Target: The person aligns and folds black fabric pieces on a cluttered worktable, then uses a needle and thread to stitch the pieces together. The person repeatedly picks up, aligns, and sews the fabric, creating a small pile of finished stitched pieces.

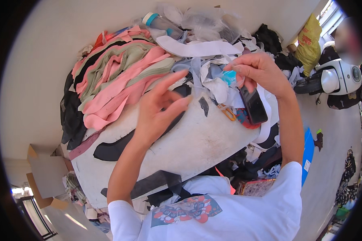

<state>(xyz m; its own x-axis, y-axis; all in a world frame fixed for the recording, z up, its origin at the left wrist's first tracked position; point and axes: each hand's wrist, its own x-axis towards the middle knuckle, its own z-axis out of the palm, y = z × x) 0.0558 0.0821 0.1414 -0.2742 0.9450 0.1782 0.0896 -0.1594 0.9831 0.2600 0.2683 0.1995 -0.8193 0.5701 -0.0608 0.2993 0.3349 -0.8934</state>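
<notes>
My left hand (159,110) is raised over the white table (213,136), its index finger and thumb stretched apart with nothing between them. Under it lies a long black curved fabric strip (112,150). My right hand (263,74) is closed in a pinch over the scraps on the right. Right below its fingertips shows a small turquoise piece (229,77); whether the fingers grip it or something finer, I cannot make out. A dark phone (254,107) lies below that hand, beside an orange-edged tool handle (229,115). A small dark scrap (204,106) rests between my hands.
Pink and green fabric pieces (112,96) are heaped at the left. A clear bottle (161,24) and a white band (199,49) lie at the back. Dark scraps (237,168) fill the space before me. A white scooter (338,78) and yellow sack (309,44) stand at right.
</notes>
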